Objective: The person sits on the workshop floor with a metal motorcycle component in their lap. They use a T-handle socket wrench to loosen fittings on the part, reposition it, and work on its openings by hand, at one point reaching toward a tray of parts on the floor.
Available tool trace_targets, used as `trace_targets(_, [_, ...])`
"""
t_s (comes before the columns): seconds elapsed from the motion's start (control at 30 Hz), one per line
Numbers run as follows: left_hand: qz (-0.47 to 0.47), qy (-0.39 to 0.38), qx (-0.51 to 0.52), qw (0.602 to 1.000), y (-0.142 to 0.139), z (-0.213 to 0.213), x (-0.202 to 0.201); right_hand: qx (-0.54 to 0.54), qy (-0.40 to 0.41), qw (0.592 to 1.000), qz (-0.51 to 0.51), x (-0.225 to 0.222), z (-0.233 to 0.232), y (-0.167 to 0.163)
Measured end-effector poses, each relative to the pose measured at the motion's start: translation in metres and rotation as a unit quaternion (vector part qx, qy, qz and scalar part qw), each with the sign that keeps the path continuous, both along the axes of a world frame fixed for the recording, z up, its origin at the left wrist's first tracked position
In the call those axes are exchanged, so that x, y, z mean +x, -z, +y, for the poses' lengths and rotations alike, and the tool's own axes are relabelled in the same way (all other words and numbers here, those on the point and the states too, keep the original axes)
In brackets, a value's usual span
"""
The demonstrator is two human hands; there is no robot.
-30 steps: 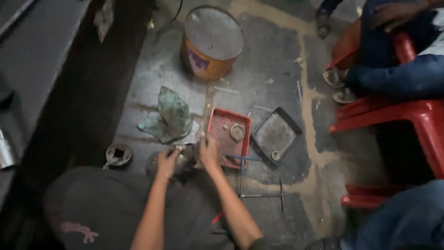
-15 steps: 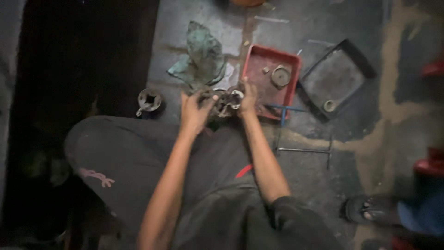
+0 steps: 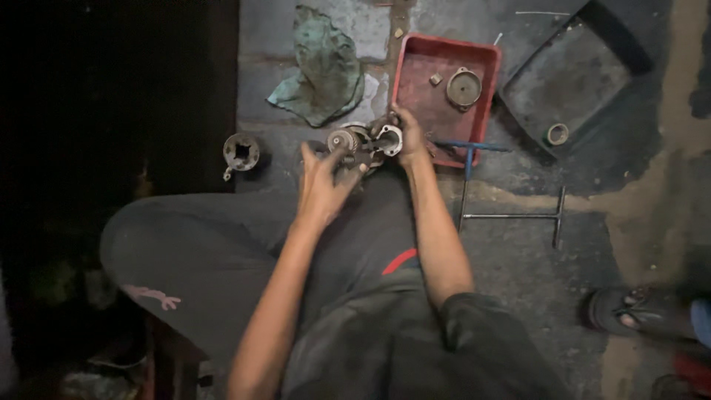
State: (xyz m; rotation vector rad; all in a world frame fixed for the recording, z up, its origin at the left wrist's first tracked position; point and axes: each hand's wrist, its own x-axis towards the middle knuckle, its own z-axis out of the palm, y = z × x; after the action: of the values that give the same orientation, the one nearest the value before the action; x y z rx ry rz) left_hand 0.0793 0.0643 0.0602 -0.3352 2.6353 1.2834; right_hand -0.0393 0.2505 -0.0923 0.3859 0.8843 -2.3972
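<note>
Gripping a metal gear assembly (image 3: 361, 142) on the floor, the right hand (image 3: 406, 133) is closed round its ringed end; the left hand (image 3: 323, 184) rests half-open against it. At one o'clock lies a red tray (image 3: 419, 96); at eleven, a green rag (image 3: 320, 67).

The left hand (image 3: 322, 181) and right hand (image 3: 406, 133) cover much of the metal gear assembly (image 3: 363, 142), so its near side is hidden. The black tray (image 3: 574, 74) is cut off at the far edge. Perhaps a sandalled foot (image 3: 637, 315) lies partly out of frame, right.
</note>
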Motion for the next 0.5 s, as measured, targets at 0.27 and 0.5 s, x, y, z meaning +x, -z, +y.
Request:
trace_targets(0.27, [0.064, -0.016, 0.041, 0.997, 0.010, -0.006, 0.011, 0.316, 0.022, 0.941, 0.115, 0.006, -0.007, -0.019])
trace_targets(0.5, [0.125, -0.116, 0.155, 0.973, 0.026, -0.015, 0.044, 0.461, -0.019, 0.856, 0.232, 0.032, 0.024, -0.030])
